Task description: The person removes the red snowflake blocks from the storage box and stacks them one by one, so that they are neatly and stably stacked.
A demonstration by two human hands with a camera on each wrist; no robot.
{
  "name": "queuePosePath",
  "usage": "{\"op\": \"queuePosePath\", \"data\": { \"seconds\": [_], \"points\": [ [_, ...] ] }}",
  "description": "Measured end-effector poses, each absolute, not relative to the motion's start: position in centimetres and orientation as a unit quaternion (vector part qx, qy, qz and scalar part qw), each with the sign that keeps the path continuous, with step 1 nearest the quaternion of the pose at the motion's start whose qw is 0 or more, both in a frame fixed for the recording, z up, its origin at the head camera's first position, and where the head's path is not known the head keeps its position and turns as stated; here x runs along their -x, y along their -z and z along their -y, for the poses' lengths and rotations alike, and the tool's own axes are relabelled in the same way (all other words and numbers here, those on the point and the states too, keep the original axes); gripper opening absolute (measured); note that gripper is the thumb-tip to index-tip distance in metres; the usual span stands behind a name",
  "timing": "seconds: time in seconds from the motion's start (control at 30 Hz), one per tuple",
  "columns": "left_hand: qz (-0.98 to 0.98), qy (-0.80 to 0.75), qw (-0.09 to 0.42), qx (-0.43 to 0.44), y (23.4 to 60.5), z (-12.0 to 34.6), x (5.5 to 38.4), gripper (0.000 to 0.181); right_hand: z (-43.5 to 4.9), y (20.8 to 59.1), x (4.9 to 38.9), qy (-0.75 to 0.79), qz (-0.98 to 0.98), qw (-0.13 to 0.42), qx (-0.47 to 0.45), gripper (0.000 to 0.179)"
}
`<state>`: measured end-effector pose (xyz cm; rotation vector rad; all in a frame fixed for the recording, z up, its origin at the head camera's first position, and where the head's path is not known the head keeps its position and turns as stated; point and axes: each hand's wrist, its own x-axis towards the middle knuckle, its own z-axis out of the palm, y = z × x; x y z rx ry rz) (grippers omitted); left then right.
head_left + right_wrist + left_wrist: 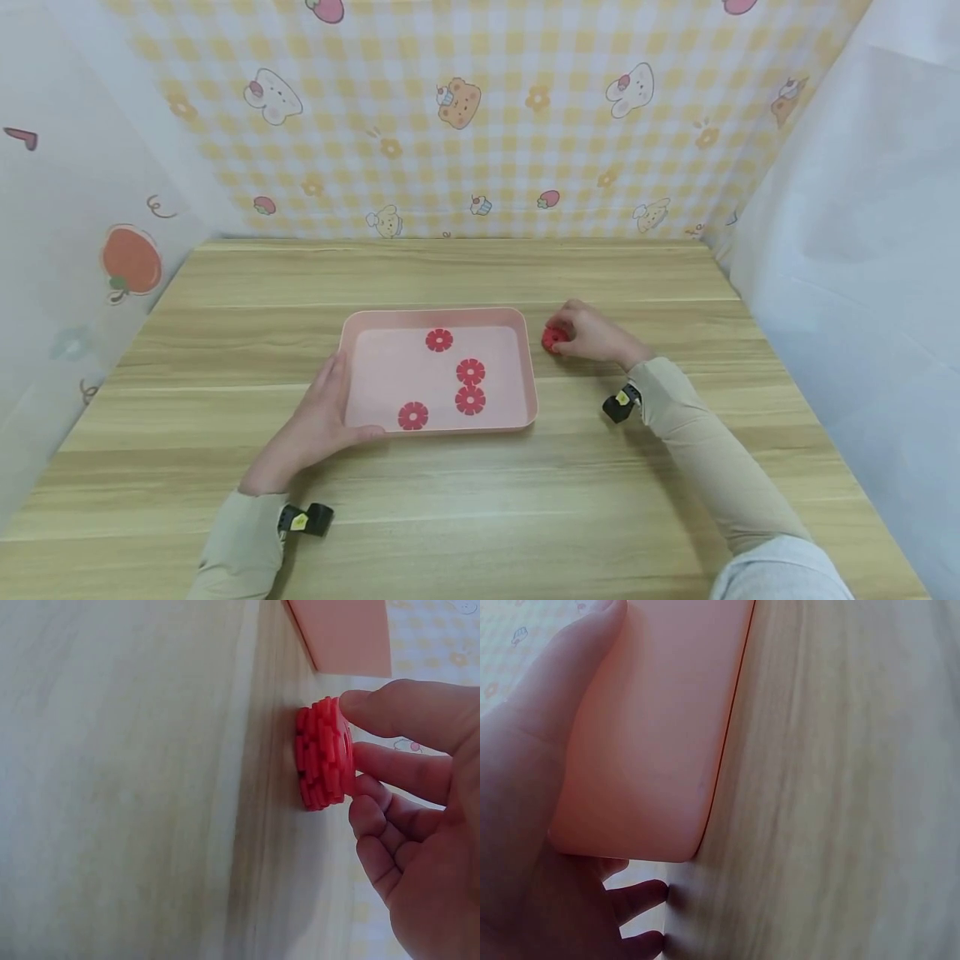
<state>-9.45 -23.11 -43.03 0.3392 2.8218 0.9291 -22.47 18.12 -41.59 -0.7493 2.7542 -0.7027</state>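
A shallow pink tray (390,320) lies on the table with several red interlocking discs inside, notched round their edges. One disc (413,416) is by the near wall and another disc (438,340) lies farther back. My left hand (318,425) holds the tray's near left corner, thumb along the near rim and fingers at the left side. Right of the tray, my right hand (597,335) pinches a stack of red interlocking discs (322,754) standing on the table. The thumb and forefinger are at the top disc. How many discs are stacked is hard to tell.
The wooden table (480,508) runs to a yellow checked cloth (495,158) at the back. White sheets (847,200) hang at both sides. A small black camera (621,403) is strapped to each wrist.
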Motion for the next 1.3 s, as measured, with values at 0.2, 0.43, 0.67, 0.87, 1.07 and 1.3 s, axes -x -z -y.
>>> {"op": "queuePosePath", "data": {
  "seconds": [0.2,0.43,0.67,0.87,1.07,1.3],
  "points": [
    [-0.941,-0.308,0.081,-0.111,43.1,23.1,9.5,0.136,-17.9,40.7,22.4,0.248,-0.928,0.1,0.261,0.037],
    [-0.94,-0.312,0.077,-0.11,43.1,23.1,9.3,0.137,-16.5,39.4,21.6,0.256,-0.92,0.096,0.28,0.033],
    [-0.939,-0.317,0.073,-0.115,43.1,23.1,9.4,0.135,-14.7,38.4,20.7,0.271,-0.904,0.108,0.313,0.032],
    [-0.939,-0.317,0.07,-0.117,43.0,23.0,9.4,0.135,-13.0,38.3,19.9,0.258,-0.893,0.139,0.342,0.032],
    [-0.939,-0.315,0.071,-0.113,42.9,23.0,9.5,0.135,-11.1,38.1,19.2,0.257,-0.882,0.169,0.357,0.035],
    [-0.939,-0.317,0.067,-0.114,42.9,23.1,9.5,0.134,-8.9,39.0,18.6,0.222,-0.873,0.201,0.386,0.036]
  ]
}}
